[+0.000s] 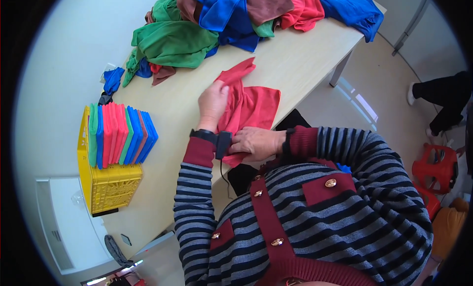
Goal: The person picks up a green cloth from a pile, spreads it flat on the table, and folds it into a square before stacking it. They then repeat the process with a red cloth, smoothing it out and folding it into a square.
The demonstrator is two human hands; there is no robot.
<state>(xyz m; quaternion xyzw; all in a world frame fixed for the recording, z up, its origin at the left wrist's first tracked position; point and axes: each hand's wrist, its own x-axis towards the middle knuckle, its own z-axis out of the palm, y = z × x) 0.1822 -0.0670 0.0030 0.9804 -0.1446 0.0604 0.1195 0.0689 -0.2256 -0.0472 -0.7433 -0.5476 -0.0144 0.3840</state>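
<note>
Red cloth (256, 106) rumpled on table (172, 108), nr the person's edge. L hand (213, 103) clamped on cloth's upper L side; R hand (258, 142) on its lower pt, fingers bent, can't tell if gripping. Hands apart. Beyond cloth: big loose pile of cloths (175, 42), grn/blue/brn/red. To L: yellow basket (116, 187) w/ folded cloths (116, 133) standing upright in a row.
</note>
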